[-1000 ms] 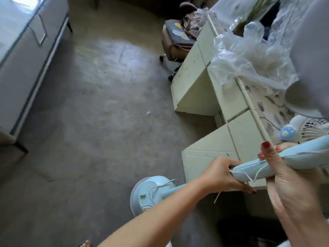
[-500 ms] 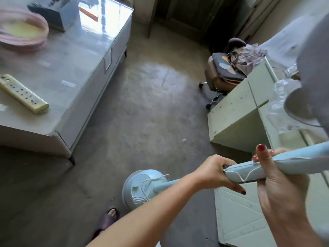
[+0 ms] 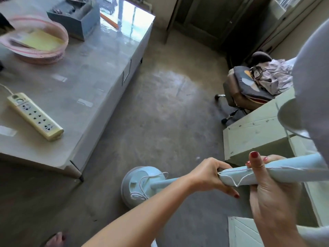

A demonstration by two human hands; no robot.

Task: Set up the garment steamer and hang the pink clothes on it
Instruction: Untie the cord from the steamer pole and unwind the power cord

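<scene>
Both hands unmoved on pole

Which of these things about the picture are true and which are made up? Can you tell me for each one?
1. Both hands hold the pale blue steamer pole. True: the left hand and right hand both grip it.
2. The cream power strip lies on the floor. False: it lies on the grey glossy table.
3. The round pale blue steamer base is near the floor with a white cord looped on it. True.
4. The pink round basket sits on the office chair. False: it sits on the table.
5. Pink clothes hang on the pole. False: nothing hangs there.
</scene>
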